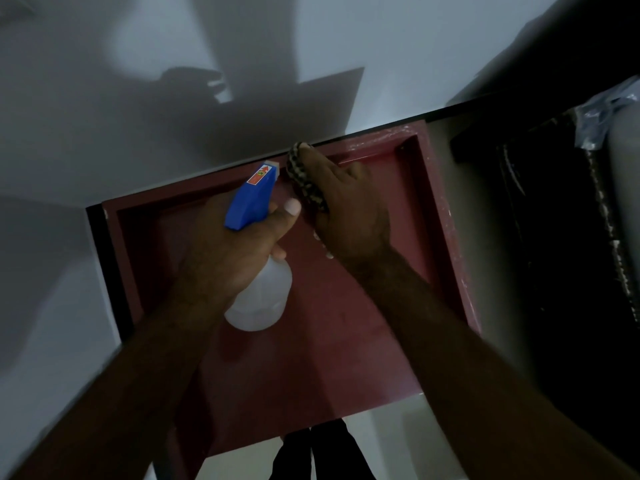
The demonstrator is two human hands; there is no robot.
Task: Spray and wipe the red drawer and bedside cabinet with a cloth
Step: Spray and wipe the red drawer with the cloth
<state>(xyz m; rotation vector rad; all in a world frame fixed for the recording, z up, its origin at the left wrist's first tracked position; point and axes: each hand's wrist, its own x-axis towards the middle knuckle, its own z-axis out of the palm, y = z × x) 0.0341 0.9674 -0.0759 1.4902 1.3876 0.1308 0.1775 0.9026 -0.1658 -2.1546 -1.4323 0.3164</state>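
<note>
The red drawer (446, 216) lies open below me, its far rim against the white wall. My left hand (228, 247) grips a spray bottle (259, 296) with a translucent white body and a blue trigger head, held over the drawer's middle with the nozzle pointing at the far wall. My right hand (349, 206) holds a dark patterned cloth (304, 178) and presses it against the inner far wall of the drawer. A few white droplets sit on the drawer floor beside my right wrist.
A white wall (173, 98) rises behind the drawer, with shadows of my hands on it. A dark piece of furniture (554, 220) with a plastic-wrapped item stands to the right. Pale floor and my dark-clad legs (322, 452) show under the near edge.
</note>
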